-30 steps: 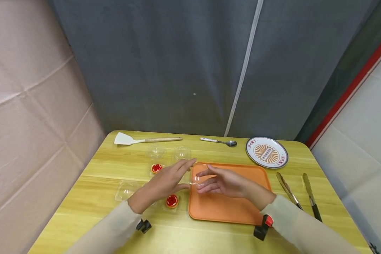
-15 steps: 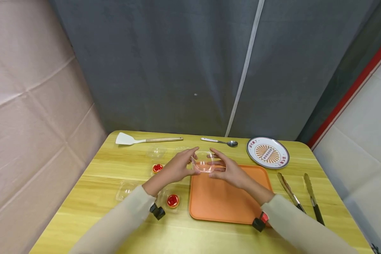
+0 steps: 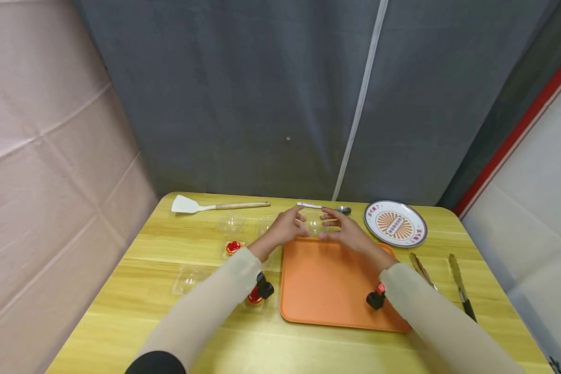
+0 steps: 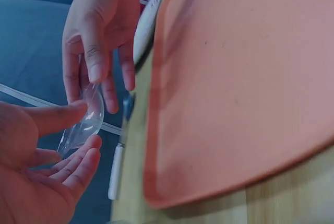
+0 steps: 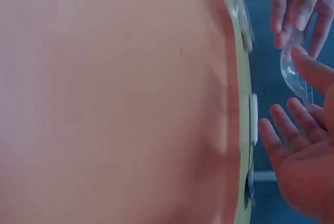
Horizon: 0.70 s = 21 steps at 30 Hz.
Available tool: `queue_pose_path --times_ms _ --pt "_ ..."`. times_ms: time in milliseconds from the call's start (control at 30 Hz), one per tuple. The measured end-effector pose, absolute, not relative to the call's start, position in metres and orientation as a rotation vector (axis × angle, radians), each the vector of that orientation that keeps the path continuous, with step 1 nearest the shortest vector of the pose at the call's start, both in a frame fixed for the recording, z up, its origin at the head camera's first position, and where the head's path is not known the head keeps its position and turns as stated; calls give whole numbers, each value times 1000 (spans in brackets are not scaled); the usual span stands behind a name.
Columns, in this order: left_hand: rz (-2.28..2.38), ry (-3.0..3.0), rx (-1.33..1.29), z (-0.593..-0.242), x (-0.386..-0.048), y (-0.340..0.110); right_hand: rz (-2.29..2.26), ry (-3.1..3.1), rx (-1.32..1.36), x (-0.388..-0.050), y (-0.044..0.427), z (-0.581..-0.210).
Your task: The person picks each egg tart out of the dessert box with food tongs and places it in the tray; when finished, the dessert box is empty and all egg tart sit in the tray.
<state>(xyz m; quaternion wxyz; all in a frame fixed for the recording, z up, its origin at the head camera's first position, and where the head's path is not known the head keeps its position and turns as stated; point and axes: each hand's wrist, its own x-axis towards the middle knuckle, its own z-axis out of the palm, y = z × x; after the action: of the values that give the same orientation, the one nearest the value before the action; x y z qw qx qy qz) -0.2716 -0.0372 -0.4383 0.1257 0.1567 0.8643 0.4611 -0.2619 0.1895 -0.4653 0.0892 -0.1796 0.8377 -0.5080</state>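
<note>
Both my hands hold a clear plastic domed lid (image 3: pixel 314 222) between them, above the back edge of the orange tray (image 3: pixel 341 291). My left hand (image 3: pixel 285 227) pinches its rim on the left with the thumb and fingers. On the opposite side my right hand (image 3: pixel 350 234) grips the rim the same way. The left wrist view shows the dome (image 4: pixel 93 119) bulging toward the tray side. To the left, a red-topped tart (image 3: pixel 233 247) sits in a clear plastic container. A second red-topped tart (image 3: pixel 254 297) is partly hidden by my left wrist camera.
More clear plastic domes (image 3: pixel 189 280) lie on the left of the wooden table (image 3: pixel 145 259). Along the back are a white spatula (image 3: pixel 187 205) and a spoon (image 3: pixel 343 210), partly hidden. A patterned plate (image 3: pixel 395 224) and metal tongs (image 3: pixel 458 280) lie at the right.
My hands closed in on the clear lid at the tray's left side, lifted it, and carried it away from me and slightly right. My left sleeve now covers more of the near tart.
</note>
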Motion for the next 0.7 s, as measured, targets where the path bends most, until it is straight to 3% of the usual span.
queue_pose_path --times_ms 300,700 --pt "1346 2532 271 -462 -290 -13 -1362 2523 -520 -292 199 -479" --pt "1368 2468 188 -480 -296 -8 -1273 2496 -498 -300 201 -485"
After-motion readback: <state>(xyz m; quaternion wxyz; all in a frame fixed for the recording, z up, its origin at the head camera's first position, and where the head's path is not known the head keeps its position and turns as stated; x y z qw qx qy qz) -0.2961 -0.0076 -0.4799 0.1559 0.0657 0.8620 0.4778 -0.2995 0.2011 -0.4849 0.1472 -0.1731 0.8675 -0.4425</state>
